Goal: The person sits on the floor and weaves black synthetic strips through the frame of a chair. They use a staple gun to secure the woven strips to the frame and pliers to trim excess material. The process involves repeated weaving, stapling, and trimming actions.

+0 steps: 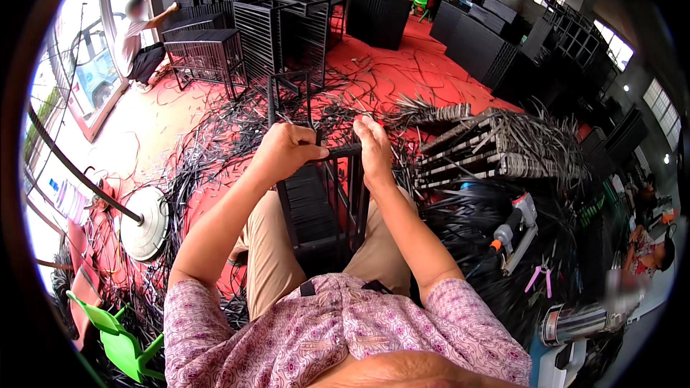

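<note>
A black furniture frame (282,205) with slim bars stands between my knees, its lower panel covered in dark flat strips. At its upper left, my left hand (286,149) is closed, thumb laid toward the top bar; what the curled fingers pinch is hidden. Along the upper right side rests my right hand (374,151), fingers stretched out, its palm side turned to the frame. Farther out, beyond my hands, a narrow black loop of bars (290,80) rises. Loose black strips (215,136) lie heaped around the frame on the red floor.
Right of me are a bundle of grey strips (532,154), a power tool (514,233) and pink-handled cutters (539,280). A round white base (146,224) and green chair (118,338) are left. Black frames (280,36) stand ahead; a person (136,39) crouches at far left, another (643,251) far right.
</note>
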### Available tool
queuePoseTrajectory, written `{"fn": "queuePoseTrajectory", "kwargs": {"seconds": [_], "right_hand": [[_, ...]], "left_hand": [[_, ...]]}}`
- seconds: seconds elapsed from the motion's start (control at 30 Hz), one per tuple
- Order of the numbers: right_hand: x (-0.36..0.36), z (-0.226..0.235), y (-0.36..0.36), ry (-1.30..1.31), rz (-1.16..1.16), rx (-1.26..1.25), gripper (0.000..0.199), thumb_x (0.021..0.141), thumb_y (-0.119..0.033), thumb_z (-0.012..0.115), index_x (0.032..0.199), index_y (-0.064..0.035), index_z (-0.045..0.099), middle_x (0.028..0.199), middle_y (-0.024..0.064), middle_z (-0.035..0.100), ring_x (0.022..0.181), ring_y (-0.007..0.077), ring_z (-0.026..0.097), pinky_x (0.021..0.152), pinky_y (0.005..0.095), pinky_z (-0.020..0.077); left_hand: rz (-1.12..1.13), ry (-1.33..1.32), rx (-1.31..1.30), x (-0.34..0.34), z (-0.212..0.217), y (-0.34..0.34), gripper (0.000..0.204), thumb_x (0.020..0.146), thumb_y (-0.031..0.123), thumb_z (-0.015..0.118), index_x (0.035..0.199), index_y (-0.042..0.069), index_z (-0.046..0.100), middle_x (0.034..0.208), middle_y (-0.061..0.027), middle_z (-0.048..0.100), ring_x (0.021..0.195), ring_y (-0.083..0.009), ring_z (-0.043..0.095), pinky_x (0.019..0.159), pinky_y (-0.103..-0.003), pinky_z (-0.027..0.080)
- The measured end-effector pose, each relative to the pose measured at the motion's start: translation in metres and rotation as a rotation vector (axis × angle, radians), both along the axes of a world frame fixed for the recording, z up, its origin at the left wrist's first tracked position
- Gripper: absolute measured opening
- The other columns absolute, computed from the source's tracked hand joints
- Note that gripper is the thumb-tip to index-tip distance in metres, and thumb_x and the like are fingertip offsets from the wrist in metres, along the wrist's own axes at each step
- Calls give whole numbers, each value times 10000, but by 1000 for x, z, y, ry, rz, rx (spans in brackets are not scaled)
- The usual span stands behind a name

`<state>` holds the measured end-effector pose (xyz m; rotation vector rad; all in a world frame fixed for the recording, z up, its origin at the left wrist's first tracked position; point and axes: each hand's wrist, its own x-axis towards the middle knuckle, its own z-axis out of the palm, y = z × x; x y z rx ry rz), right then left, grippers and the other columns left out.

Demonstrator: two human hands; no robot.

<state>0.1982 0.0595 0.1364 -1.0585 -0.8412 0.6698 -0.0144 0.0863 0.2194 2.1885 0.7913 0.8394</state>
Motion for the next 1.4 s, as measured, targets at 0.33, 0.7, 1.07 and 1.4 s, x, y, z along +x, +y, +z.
{"fn": "queuePoseTrajectory", "kwargs": {"seconds": [0.33,0.7,1.07,1.4], "right_hand": [[72,-49,-78,-208,-224,-117,500,910,-247,670,1362,-44,600,1334,76,626,1158,194,625,953,367,504],[236,-21,-290,-1236,-1181,-1101,570,974,-338,667,1433,-34,519,1330,202,599,1186,399,583,975,486,501],[294,-93,-326,-1221,-1055,-1081,643,992,-450,621,1317,104,579,1271,267,630,1207,403,585,995,470,484],[305,-58,-300,-844,-995,-1400,530,893,-389,730,1212,6,576,1156,233,716,1026,414,706,861,509,562]], "left_hand": [[-172,268,77,-17,-13,53,371,865,318,806,746,-14,692,663,-110,595,636,-165,568,624,-374,464],[-93,59,-168,-9,-19,38,310,824,268,836,719,12,696,624,-2,590,624,-73,534,606,-304,435],[-139,42,-188,-6,-14,35,235,823,205,836,738,15,726,663,14,628,644,-56,548,607,-288,437],[-178,-4,-229,-1,-20,40,270,816,175,846,676,13,681,626,20,578,630,-71,519,592,-295,403]]}}
